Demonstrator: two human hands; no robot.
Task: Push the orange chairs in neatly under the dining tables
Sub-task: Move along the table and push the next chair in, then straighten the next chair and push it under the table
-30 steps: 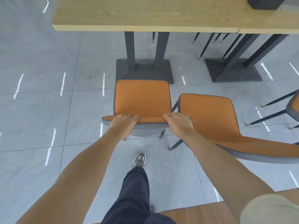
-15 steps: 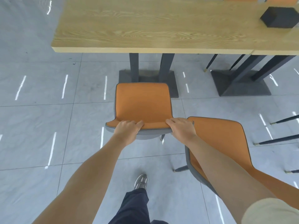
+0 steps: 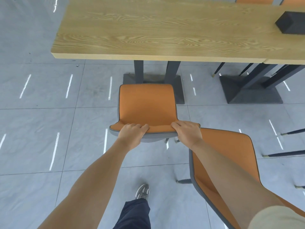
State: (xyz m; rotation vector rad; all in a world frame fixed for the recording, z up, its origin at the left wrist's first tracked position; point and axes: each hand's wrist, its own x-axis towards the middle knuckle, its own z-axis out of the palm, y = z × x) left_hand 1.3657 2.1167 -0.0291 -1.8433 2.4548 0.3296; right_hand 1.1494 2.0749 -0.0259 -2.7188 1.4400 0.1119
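An orange chair [image 3: 146,104] with a grey shell stands in front of the light wooden dining table [image 3: 148,30], its seat just short of the table's near edge. My left hand [image 3: 132,134] grips the top of its backrest on the left. My right hand [image 3: 187,132] grips the same backrest on the right. A second orange chair [image 3: 231,159] stands at my right, close to my right forearm and farther from the table.
Two dark table posts rise from a grey base [image 3: 153,78] ahead of the held chair. A second base [image 3: 250,91] and a dark box [image 3: 290,22] sit at the right. Thin chair legs [image 3: 283,153] cross the grey tiled floor far right. My shoe [image 3: 142,191] is below.
With both hands on its backrest, the chair and I have moved closer to the table. The second chair now lies nearer me, at my right side.
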